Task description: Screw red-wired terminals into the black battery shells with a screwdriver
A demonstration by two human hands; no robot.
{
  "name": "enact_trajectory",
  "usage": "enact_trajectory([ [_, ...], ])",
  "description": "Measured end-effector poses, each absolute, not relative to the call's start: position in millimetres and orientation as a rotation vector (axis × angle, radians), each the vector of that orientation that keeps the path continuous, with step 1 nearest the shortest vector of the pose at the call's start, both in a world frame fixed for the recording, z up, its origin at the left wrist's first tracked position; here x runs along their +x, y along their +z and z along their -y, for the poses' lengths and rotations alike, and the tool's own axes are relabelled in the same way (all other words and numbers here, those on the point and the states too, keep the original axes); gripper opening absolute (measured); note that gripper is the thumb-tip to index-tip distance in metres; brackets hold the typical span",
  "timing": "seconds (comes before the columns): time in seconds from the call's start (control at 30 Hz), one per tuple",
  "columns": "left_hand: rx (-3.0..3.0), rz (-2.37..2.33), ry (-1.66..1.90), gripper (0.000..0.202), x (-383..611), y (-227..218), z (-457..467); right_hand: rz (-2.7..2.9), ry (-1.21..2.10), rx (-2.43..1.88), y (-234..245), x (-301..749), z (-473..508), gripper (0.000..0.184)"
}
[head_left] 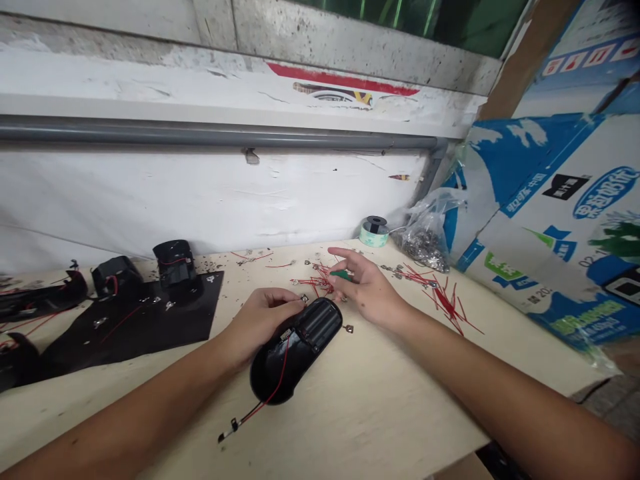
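My left hand [267, 317] lies along the upper left side of a black plastic housing [267, 373], which rests tilted on the table. Its thumb and forefinger pinch a small metal contact piece [304, 299]. Inside the housing are slots like a battery compartment, and a red and a black wire trail from its lower end to a small connector [229, 430]. My right hand [370, 290] is closed on a small green object [341, 274], mostly hidden by the fingers, over a pile of red wires [317, 280]. Another metal contact [349, 329] lies beside the housing.
More red wires [450, 303] are scattered to the right. A clear bag of metal parts [425, 243] and a tape roll [374, 233] stand at the back. Black housings [175, 263] and a dark sheet [165, 327] occupy the left. A printed carton [550, 220] borders the right.
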State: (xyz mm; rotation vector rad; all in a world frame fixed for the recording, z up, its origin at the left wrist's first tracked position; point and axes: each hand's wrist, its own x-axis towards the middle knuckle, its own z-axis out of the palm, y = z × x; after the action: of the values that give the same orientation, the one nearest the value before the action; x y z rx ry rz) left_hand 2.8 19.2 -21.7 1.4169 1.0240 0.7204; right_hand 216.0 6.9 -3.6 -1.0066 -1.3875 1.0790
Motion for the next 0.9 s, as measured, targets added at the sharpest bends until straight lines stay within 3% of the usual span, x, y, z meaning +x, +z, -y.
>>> enact_trajectory([
  [0.13, 1.494, -0.991, 0.720, 0.022, 5.2, -21.8, -18.5, 1.379, 1.091, -1.006, -6.8, 212.2, -8.2, 0.024],
  [0.9, 1.548, -0.957, 0.651, 0.028, 9.9, -27.6, -12.4, 1.612, 1.291, -0.981, -13.4, 201.7, -3.0, 0.029],
])
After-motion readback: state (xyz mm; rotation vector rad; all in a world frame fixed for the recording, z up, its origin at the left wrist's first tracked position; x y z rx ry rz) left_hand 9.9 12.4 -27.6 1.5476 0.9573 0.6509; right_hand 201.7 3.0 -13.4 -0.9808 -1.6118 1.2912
